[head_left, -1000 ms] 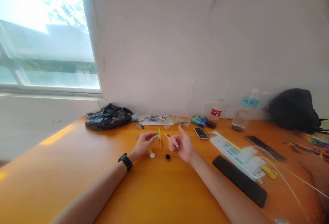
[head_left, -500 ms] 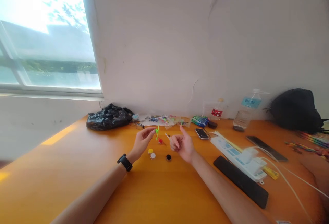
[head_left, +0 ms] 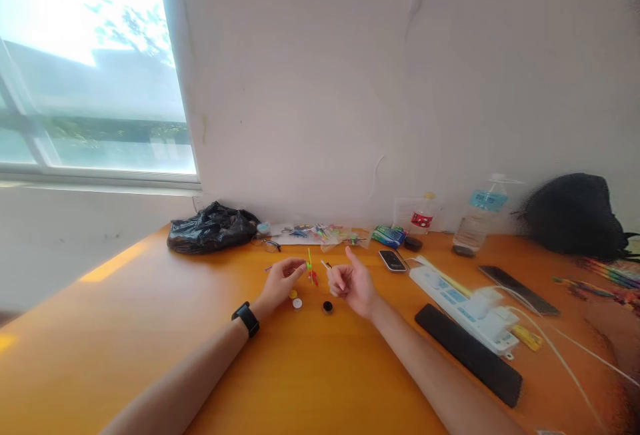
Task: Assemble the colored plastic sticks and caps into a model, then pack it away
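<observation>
– Pinching the green bit (head_left: 309, 266) by fingertips, L hand (head_left: 280, 280) is holding it btwn the two hands; R hand (head_left: 353, 283) is gripping a thin stick (head_left: 324, 263), thumb sticking up.
– Risk?
– Light pinch, imo: bit could be slipping, landing nr the red piece (head_left: 315, 278). Also, yellow disc (head_left: 293, 294) & white disc (head_left: 297, 303) are sitting close; a low wrist could be knocking 'em.

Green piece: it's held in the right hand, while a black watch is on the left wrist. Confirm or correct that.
Not quite: the head view shows the green piece held in the left hand. The black watch is indeed on the left wrist.
</observation>
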`<state>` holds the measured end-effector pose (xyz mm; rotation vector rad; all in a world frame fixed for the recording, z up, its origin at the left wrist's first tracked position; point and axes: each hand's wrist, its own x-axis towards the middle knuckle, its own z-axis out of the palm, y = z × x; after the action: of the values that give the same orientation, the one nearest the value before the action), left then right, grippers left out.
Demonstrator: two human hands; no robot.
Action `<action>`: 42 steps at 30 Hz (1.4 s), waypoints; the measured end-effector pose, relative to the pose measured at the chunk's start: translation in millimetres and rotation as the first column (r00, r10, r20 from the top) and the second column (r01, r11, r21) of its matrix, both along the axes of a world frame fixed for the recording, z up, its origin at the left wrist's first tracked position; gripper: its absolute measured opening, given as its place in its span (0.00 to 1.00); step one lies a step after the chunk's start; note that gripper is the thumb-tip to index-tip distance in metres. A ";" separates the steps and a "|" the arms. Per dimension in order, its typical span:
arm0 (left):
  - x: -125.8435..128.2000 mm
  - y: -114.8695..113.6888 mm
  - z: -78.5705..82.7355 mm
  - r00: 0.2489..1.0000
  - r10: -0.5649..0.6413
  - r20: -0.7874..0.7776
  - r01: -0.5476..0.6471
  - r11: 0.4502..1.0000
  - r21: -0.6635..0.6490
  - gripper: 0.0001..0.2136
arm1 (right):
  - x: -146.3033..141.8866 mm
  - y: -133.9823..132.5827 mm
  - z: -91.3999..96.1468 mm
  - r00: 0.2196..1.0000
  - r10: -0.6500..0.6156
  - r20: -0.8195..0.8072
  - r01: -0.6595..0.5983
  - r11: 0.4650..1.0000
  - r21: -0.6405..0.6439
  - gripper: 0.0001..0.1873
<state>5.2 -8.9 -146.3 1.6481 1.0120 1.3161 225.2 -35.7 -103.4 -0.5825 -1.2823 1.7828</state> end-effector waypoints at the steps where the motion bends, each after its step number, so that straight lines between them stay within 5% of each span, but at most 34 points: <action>1: 0.0 -0.3 0.7 1.000 0.002 -0.003 -0.002 1.000 0.009 0.21 | 0.0 0.4 -0.5 1.000 0.009 -0.012 -0.009 1.000 -0.002 0.46; 12: 0.5 0.7 0.4 0.999 -0.008 0.033 0.008 1.000 0.005 0.21 | -0.3 1.5 -3.0 1.000 0.016 -0.023 -0.016 1.000 -0.004 0.44; 19: 2.0 -8.1 10.4 0.997 -0.029 0.072 0.029 1.000 -0.003 0.20 | -8.0 1.8 -7.7 0.966 -0.188 0.175 0.207 0.974 -0.094 0.22; 23: 4.5 -13.7 17.0 0.992 -0.036 0.119 0.033 0.999 0.027 0.19 | -6.7 0.1 -4.3 0.992 0.029 0.124 -0.006 0.983 -0.181 0.33; 26: 4.5 -12.8 15.6 0.993 -0.017 0.114 0.013 0.999 0.031 0.18 | -1.6 -1.0 2.2 0.991 0.131 -0.039 -0.135 0.984 -0.112 0.41; 32: -1.1 -0.2 0.3 0.996 0.085 0.024 -0.086 0.996 0.038 0.19 | 6.1 6.4 -2.3 0.998 -0.011 -0.064 0.006 0.996 -0.088 0.43; 42: -2.2 5.3 -0.8 0.991 0.132 0.017 -0.132 0.990 0.041 0.18 | 0.4 6.6 -5.3 1.000 -0.022 -0.009 0.020 0.994 -0.109 0.40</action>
<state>3.0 -3.6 -147.2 1.6234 1.1082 1.4427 225.5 -29.1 -108.7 -0.6443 -1.1734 1.8444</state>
